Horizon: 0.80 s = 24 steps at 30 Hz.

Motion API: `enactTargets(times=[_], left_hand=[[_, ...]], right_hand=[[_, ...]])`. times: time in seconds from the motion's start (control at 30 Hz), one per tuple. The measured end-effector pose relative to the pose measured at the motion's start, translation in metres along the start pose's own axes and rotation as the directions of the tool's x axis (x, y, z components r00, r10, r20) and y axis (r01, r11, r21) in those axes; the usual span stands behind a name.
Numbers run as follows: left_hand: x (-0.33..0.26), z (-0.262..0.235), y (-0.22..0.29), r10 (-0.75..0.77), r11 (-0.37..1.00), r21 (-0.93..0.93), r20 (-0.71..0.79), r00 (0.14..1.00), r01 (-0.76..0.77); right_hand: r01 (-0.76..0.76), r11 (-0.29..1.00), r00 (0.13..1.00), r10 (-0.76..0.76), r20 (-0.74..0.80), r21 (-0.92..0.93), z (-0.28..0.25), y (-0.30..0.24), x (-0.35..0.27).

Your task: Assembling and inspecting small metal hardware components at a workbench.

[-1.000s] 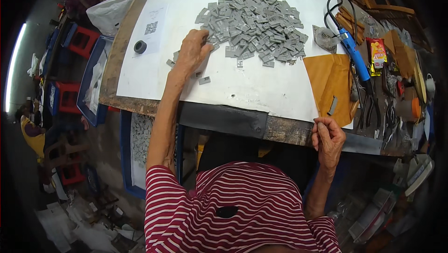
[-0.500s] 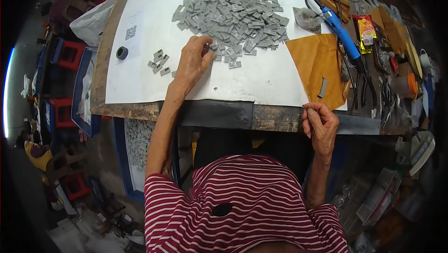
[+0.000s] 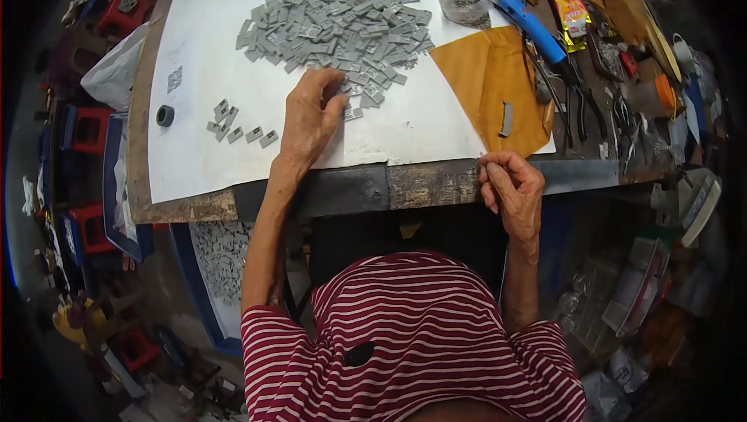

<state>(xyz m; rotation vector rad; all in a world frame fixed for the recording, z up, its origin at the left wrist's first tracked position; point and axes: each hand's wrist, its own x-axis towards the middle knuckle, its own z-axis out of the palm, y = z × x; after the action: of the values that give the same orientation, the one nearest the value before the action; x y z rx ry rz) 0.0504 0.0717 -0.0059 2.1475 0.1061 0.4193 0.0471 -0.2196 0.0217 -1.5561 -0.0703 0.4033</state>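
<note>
A large heap of small grey rectangular pieces (image 3: 334,13) lies on the white sheet (image 3: 210,165). My left hand (image 3: 310,118) is at the heap's near edge, fingers bent and thumb apart from them, beside several loose pieces. Left of that wrist, a small group of grey pieces (image 3: 232,114) with dark marks lies apart from the heap. My right hand (image 3: 515,188) is at the table's front edge, thumb and fingers pinched together; whatever they hold, if anything, is too small to tell. Just beyond it, a narrow grey strip (image 3: 506,120) rests on a brown envelope (image 3: 475,72).
A black ring-shaped object (image 3: 165,116) sits at the sheet's left side. To the right are a blue-handled corded tool (image 3: 529,23), a bag of small bits (image 3: 464,8), a red and yellow packet (image 3: 570,17) and pliers (image 3: 587,107). A blue tray of grey pieces (image 3: 222,262) is below the table.
The whole view has shifted, so the table appears farther left and turned slightly. My left hand has moved a little relative to the heap, uncovering the separate pieces beside its wrist. My right hand stays pinched.
</note>
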Motion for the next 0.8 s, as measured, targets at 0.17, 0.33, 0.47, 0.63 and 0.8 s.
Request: enactTargets(times=[0.17, 0.33, 0.47, 0.63, 0.8], left_hand=[[-0.002, 0.006, 0.008, 0.005, 0.997, -0.074, -0.027, 1.000, -0.007], [0.003, 0.015, 0.020, 0.098, 0.994, -0.040, 0.026, 0.995, -0.097], [0.008, 0.024, 0.020, 0.149, 0.983, 0.090, 0.102, 0.984, -0.158], [0.006, 0.026, 0.018, 0.198, 0.960, 0.173, 0.126, 0.972, -0.218], [0.003, 0.030, 0.020, 0.204, 0.966, 0.133, 0.140, 0.969, -0.222]], right_hand=[[0.007, 1.000, 1.000, -0.007, -0.008, -0.024, 0.000, -0.007, 0.002], [0.036, 0.999, 0.997, -0.036, -0.065, -0.009, -0.007, -0.010, 0.012], [0.080, 0.993, 0.989, -0.090, -0.121, -0.091, -0.014, -0.016, 0.027], [0.147, 0.972, 0.964, -0.182, -0.195, -0.181, -0.031, -0.016, 0.051], [0.176, 0.900, 0.944, -0.269, -0.190, -0.398, -0.058, 0.002, 0.073]])
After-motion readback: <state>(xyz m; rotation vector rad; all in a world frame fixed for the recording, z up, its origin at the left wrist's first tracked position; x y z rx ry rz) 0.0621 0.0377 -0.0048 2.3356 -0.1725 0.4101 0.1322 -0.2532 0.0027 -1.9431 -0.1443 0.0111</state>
